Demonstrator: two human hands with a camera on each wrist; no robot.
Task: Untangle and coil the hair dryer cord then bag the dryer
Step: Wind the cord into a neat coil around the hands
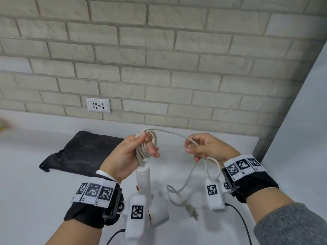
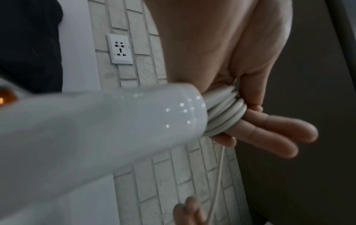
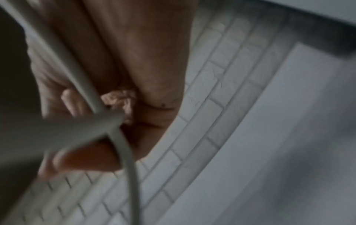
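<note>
the hair dryer (image 1: 143, 175) hangs mostly hidden in the head view: the left wrist camera (image 1: 135, 215) covers much of its body, and the nozzle end cannot be made out. in the left wrist view the dryer runs off the left edge. part of the coiled cord (image 2: 225, 115) is hidden inside the left hand (image 1: 127, 154). the right hand (image 1: 205, 147) covers the stretch of cord passing through it; in the right wrist view that hand and cord are blurred. the black bag (image 1: 79, 152) has its near right corner hidden behind the left hand. a yellowish blur (image 1: 3, 125) at the head view's left edge cannot be identified. the printing on the wall socket (image 1: 98, 105) is too small to read.
</note>
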